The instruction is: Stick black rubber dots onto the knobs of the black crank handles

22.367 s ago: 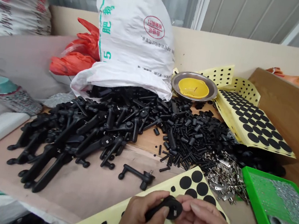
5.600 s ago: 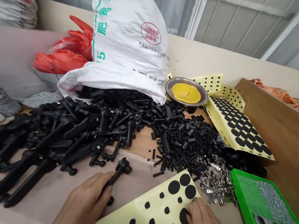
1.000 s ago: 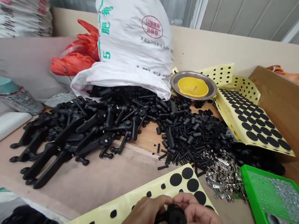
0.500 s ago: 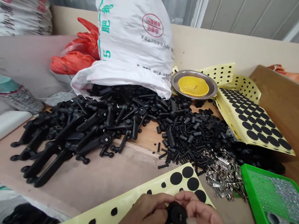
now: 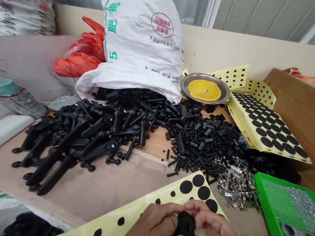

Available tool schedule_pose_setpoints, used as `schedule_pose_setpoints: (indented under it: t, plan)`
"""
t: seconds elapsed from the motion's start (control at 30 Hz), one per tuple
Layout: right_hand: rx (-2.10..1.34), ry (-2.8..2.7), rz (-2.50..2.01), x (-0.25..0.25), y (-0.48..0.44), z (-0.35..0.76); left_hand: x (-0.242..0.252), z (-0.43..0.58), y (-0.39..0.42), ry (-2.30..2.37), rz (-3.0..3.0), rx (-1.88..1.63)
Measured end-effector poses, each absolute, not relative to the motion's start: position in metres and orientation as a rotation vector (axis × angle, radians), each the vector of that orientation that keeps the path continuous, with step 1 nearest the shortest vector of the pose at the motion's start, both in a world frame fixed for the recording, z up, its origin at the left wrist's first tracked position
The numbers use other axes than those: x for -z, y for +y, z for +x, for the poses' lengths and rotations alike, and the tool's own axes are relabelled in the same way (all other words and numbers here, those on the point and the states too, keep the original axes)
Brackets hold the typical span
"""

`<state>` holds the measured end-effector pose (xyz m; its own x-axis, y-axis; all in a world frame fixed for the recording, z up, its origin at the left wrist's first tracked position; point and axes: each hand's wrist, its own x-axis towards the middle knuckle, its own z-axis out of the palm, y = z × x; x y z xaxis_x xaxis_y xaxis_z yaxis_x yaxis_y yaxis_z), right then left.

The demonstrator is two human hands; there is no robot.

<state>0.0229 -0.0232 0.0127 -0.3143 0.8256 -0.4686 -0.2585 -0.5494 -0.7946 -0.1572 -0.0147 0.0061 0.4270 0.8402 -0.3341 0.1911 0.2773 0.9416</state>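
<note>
Between my two hands is a small round black part, with what looks like a black foam disc on its face. My left hand pinches it from the left, fingers closed. From the right, my right hand grips its edge between thumb and fingertips. Part of the piece is hidden by the fingers. Beneath both hands lies a yellow backing sheet. Several round black stickers remain at its far right end, and small black dots mark the rest.
Black plastic handles are heaped at left, spilling from a white sack. Black screws and sleeves lie beside metal clips. A green tray stands right. Behind are a sticker stack and a metal bowl.
The disc on the black part has shifted slightly under my fingers, and my left thumb has drawn back from its face. Both hands stay in nearly the same place.
</note>
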Motion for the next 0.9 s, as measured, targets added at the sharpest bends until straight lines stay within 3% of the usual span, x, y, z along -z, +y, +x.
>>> schedule_pose_setpoints:
  t: [0.27,0.7,0.8,0.9]
  plan:
    - [-1.903,-0.809,-1.224,-0.009,-0.025,0.025,0.017,-0.150,-0.021,1.040,1.181,-0.650]
    - [-1.686,-1.069,-1.246,0.008,-0.031,0.024,0.013,-0.147,-0.026,1.351,1.474,-0.624]
    - [-1.496,-1.282,-1.286,0.010,-0.035,0.023,0.013,-0.147,-0.027,1.372,1.520,-0.655]
    - [-1.034,-1.682,-1.300,0.014,-0.039,0.025,0.012,-0.147,-0.027,1.370,1.567,-0.669]
